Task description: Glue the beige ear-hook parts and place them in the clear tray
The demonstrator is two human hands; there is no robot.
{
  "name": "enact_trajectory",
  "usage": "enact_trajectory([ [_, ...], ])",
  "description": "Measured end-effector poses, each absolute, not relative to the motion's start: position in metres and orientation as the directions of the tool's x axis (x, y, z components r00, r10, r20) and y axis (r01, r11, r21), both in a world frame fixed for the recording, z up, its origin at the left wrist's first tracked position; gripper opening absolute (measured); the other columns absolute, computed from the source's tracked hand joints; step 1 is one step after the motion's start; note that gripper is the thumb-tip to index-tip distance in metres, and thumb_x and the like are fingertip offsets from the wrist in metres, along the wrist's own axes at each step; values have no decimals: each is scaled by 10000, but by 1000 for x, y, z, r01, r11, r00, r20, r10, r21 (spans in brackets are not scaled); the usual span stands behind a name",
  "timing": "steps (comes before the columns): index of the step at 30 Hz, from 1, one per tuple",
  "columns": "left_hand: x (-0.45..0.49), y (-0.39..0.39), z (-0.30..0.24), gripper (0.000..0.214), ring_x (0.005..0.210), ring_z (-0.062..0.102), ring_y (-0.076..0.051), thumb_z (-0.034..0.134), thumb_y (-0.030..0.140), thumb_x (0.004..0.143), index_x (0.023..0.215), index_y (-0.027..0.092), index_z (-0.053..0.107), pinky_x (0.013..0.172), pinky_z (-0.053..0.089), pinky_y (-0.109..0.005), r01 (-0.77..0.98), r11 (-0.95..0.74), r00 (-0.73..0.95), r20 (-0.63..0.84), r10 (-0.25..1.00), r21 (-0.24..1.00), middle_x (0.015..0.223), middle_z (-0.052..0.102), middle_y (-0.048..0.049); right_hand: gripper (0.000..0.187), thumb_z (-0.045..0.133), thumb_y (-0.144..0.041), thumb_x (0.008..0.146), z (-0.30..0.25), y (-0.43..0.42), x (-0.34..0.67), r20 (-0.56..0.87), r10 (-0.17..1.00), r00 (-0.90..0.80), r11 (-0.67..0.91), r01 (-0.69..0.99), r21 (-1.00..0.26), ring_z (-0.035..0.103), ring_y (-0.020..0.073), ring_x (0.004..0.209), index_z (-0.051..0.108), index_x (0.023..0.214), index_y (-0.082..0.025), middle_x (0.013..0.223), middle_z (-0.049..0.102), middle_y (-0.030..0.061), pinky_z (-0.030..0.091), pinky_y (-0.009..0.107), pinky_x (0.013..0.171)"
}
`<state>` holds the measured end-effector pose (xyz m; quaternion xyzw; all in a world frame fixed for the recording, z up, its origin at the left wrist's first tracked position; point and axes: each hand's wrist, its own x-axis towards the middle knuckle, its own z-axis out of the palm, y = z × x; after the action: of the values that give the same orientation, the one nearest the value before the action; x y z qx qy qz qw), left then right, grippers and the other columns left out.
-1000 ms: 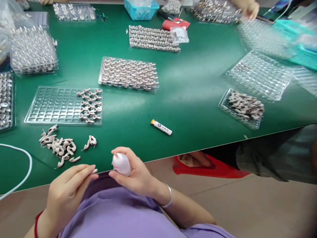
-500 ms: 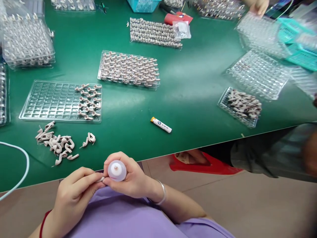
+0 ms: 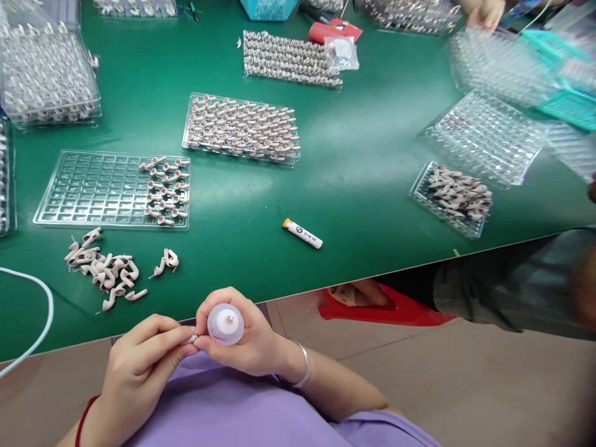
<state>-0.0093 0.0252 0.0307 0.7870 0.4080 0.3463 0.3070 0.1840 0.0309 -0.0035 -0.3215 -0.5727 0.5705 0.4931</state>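
Observation:
My right hand is closed around a small translucent bottle, its round white end facing up. My left hand pinches a small beige curved part, mostly covered by the fingers. The fingertips of both hands meet at this part, just off the table's near edge. Beyond my left hand lies a loose pile of beige curved parts, with a couple of the same parts a little to the right. Behind them is a clear compartment tray, its right-hand columns filled with parts.
A filled tray lies mid-table, near a white tube with an orange cap. Stacked trays stand at the left, beside a white cable. At the right are a small tray of parts and another person's hand on clear trays.
The bottle has tilted and shifted slightly to the right in my right hand. My left hand stays nearly still with its part.

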Motion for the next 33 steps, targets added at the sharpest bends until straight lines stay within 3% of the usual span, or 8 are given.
enact_trajectory([
  [5, -13, 26, 31, 163, 714, 671, -81, 612, 158, 915, 1050, 203, 692, 642, 540, -138, 478, -498, 428, 303, 852, 724, 852, 688, -1, 350, 729, -256, 813, -2, 33, 188, 172, 927, -333, 127, -151, -980, 578, 114, 699, 485, 1063, -237, 882, 600, 3, 513, 251, 641],
  [10, -29, 32, 21, 181, 715, 680, -117, 719, 142, 831, 1006, 188, 701, 714, 541, -213, 653, -566, 350, 463, 815, 503, 858, 728, -15, 516, 666, -224, 842, -1, 38, 202, 85, 933, -349, 128, 103, -986, 573, 125, 775, 362, 1259, -248, 1017, 571, 39, 513, 246, 664],
  [12, -34, 35, 14, 208, 705, 678, -129, 745, 130, 804, 1000, 186, 705, 709, 537, -237, 695, -575, 339, 509, 791, 432, 846, 732, -20, 508, 650, -200, 847, -4, 38, 204, 133, 947, -294, 188, 169, -968, 590, 123, 742, 362, 1262, -256, 978, 600, 23, 515, 237, 643],
  [15, -36, 35, 4, 232, 678, 664, -131, 761, 109, 782, 995, 179, 705, 685, 527, -250, 734, -571, 326, 546, 771, 368, 817, 724, -22, 460, 702, -231, 830, -9, 35, 204, 313, 922, -228, 366, 252, -896, 631, 138, 749, 455, 1217, -261, 981, 652, 24, 535, 250, 661],
  [20, -33, 35, -1, 219, 670, 657, -133, 762, 111, 780, 977, 179, 695, 689, 531, -259, 756, -551, 308, 552, 775, 352, 803, 711, -20, 476, 665, -251, 842, -15, 31, 205, 519, 810, -274, 585, 312, -749, 645, 186, 744, 494, 1285, -217, 954, 700, 73, 558, 316, 665],
  [33, -32, 35, 0, 241, 701, 663, -145, 772, 93, 764, 972, 179, 685, 697, 536, -272, 762, -552, 317, 547, 774, 339, 818, 718, -32, 545, 660, -257, 829, -19, 32, 206, 535, 786, -310, 618, 358, -700, 596, 184, 643, 450, 1330, -206, 899, 712, 65, 535, 328, 591],
])
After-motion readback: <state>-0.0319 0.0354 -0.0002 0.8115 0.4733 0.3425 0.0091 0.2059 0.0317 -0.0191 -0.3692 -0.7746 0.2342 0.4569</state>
